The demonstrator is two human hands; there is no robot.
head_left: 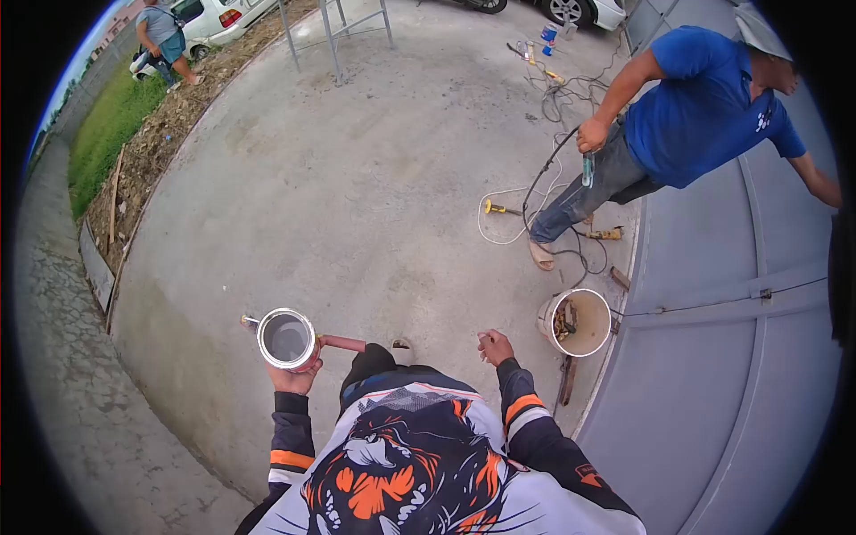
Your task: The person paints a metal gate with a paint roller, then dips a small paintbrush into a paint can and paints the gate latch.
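The open can [287,365], containing grey liquid, is at lower left of the frame, held in the fingers of the left hand [294,380]. A reddish handle [343,342] projects at its right; its attachment is hidden. The right hand [493,347], at lower centre, has loosely curled fingers; whether they hold anything cannot be determined.

Spill risk: tilting the can or bumping the handle could slop liquid. Trip risk: the loose cables [540,178], upper right, could snag a foot; the bucket [596,332], right of centre, could be kicked.

Surface: stained concrete floor [357,205]. A grey gate [704,374] bounds the right; a co-worker [704,107] stands beside it. Grass [111,134] lies upper left.
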